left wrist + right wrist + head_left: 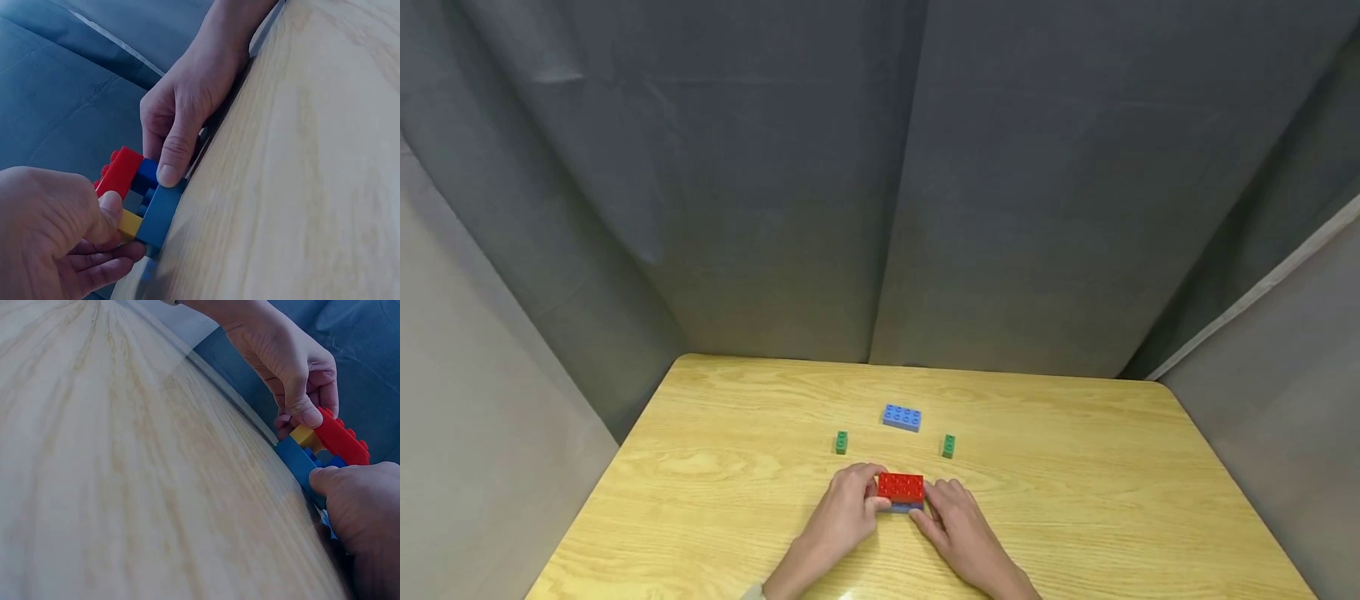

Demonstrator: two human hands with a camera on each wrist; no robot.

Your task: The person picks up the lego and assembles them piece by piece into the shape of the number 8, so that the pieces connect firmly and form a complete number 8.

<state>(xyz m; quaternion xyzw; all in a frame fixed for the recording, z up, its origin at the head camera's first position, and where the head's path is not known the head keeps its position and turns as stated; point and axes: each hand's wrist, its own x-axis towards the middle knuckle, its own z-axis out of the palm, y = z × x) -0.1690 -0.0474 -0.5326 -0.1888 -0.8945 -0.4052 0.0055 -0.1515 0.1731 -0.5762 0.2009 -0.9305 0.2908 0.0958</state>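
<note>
A red toy building brick sits above a blue base brick, right in front of the person. Between them in the left wrist view are a yellow brick at one end and a dark blue brick at the other. My left hand pinches the red brick at its left end, with the thumb by the yellow brick. From the other side my right hand grips the base brick, its thumb pressed on the side. The fingers behind the stack are partly hidden.
Beyond the stack lies a separate blue brick with studs up. Small green bricks lie on the left and the right. The wooden table backs onto a grey curtain.
</note>
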